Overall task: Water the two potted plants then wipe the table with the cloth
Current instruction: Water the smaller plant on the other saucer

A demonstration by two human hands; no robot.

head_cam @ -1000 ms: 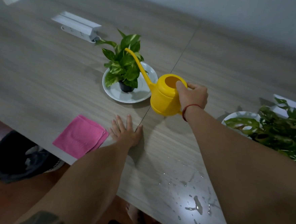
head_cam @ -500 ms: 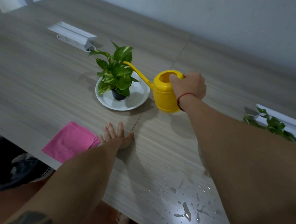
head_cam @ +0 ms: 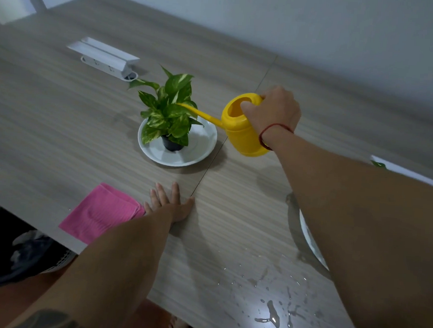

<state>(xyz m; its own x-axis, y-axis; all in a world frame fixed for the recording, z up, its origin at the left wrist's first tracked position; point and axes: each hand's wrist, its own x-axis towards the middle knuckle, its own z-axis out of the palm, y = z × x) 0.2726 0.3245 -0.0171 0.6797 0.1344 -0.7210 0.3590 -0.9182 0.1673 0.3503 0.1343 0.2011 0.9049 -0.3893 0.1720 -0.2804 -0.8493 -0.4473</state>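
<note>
My right hand (head_cam: 274,109) grips the handle of a yellow watering can (head_cam: 241,129), tilted left so its long spout reaches into the leaves of a small green potted plant (head_cam: 169,109). That plant stands in a black pot on a white saucer (head_cam: 201,147). My left hand (head_cam: 170,203) lies flat and open on the wooden table (head_cam: 60,117), its little finger touching a folded pink cloth (head_cam: 101,213) at the near edge. The second plant is almost hidden behind my right arm; only a leaf tip (head_cam: 378,164) and a sliver of its white saucer (head_cam: 307,236) show.
Water drops and a small puddle (head_cam: 271,316) lie on the table at the near right. A white power strip box (head_cam: 103,57) sits at the back left. A dark bag (head_cam: 2,248) rests on the floor under the near left edge. A grey wall runs behind.
The watering can has tipped further left, its spout lowering into the plant's leaves. My view has shifted left, so the second plant has slid behind my right arm. My left hand stays flat.
</note>
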